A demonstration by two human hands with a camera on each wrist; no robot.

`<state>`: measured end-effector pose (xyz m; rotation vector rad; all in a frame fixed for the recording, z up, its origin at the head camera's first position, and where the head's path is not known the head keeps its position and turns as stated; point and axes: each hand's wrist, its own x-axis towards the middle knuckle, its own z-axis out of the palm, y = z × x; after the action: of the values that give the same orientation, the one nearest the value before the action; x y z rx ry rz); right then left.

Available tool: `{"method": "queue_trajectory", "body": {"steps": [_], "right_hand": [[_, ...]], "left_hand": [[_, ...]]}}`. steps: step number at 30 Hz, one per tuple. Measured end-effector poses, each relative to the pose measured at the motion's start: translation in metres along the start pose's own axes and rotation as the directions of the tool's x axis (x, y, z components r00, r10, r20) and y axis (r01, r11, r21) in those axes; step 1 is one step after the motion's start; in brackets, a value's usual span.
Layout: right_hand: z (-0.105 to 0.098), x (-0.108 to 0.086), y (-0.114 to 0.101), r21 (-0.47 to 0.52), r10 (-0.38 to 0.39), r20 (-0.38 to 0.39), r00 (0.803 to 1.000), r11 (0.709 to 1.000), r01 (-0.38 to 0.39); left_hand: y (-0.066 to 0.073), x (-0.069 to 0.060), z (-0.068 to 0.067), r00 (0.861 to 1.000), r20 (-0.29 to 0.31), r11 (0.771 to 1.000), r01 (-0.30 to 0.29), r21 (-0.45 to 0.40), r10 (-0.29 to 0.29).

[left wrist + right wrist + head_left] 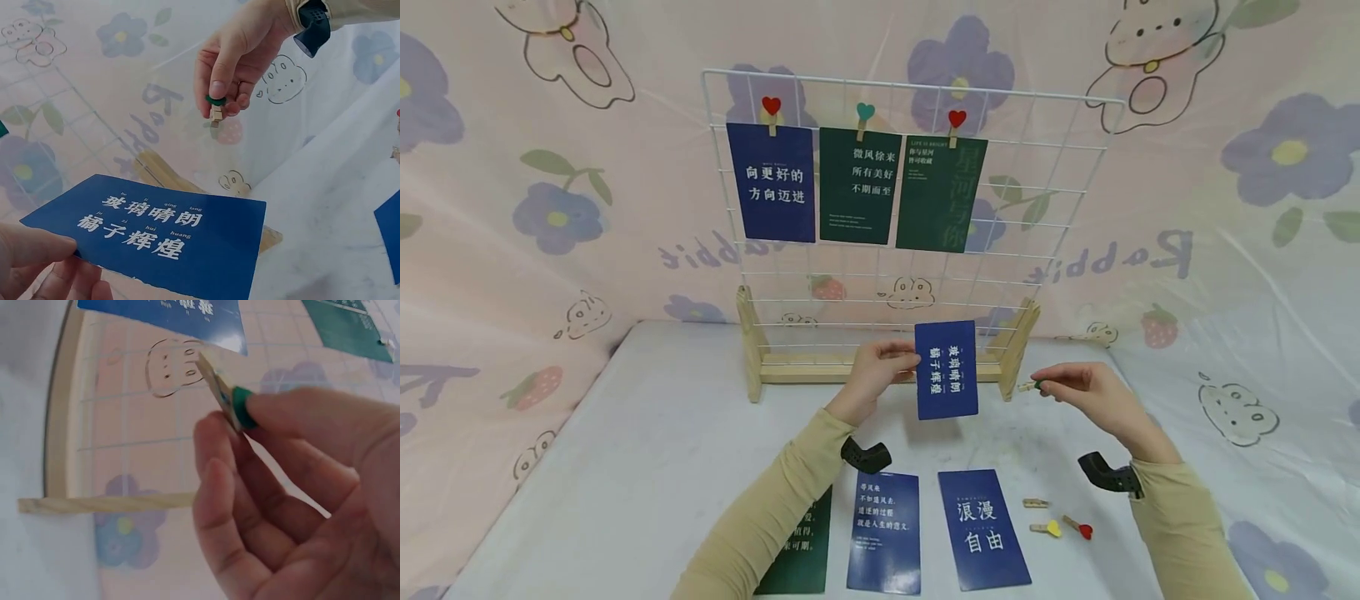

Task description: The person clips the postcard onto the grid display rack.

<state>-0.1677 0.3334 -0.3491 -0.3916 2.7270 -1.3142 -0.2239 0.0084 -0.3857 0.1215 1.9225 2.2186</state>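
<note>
My left hand (877, 375) pinches a blue card (947, 370) with white Chinese writing by one edge, in front of the lower part of a white wire grid rack (1078, 193). To its right, my right hand (1093, 396) holds a small wooden clothespin (219, 387) with a green top (242, 407) between thumb and fingers, apart from the card. High on the rack hang a blue card (772, 212) and two green cards, the middle one (859, 218) and the right one (936, 221). Red and teal heart clothespins fasten them.
On the white table lie a partly covered green card (808, 558), a blue card (883, 533) and another blue card (985, 529). Beside them are a wooden clothespin (1036, 503), a yellow heart clothespin (1048, 529) and a red heart clothespin (1079, 527). Wooden feet (750, 346) support the rack.
</note>
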Motion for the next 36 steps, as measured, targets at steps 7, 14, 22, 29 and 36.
{"method": "queue_trajectory", "body": {"steps": [7,14,22,29,36], "right_hand": [[-0.012,0.009,-0.023,-0.024,-0.123,-0.016,0.992,0.992,0.122],[-0.024,0.018,-0.046,-0.039,-0.089,-0.024,0.996,0.995,0.088],[-0.032,0.033,-0.058,0.022,-0.157,-0.051,0.986,0.987,0.158],[-0.044,0.042,-0.078,0.126,-0.151,-0.131,0.98,0.978,0.168],[-0.05,0.047,-0.098,0.163,-0.099,-0.222,0.97,0.977,0.137]], "left_hand": [[0.024,0.002,0.005,0.997,0.031,0.997,-0.068,0.039,0.067],[0.047,0.004,0.008,0.991,0.049,0.991,-0.127,0.05,0.124],[0.077,0.001,0.013,0.978,0.053,0.976,-0.204,0.077,0.2],[0.097,0.016,0.025,0.957,0.056,0.952,-0.29,0.096,0.286],[0.114,0.028,0.035,0.936,0.068,0.931,-0.352,0.096,0.347]]}}
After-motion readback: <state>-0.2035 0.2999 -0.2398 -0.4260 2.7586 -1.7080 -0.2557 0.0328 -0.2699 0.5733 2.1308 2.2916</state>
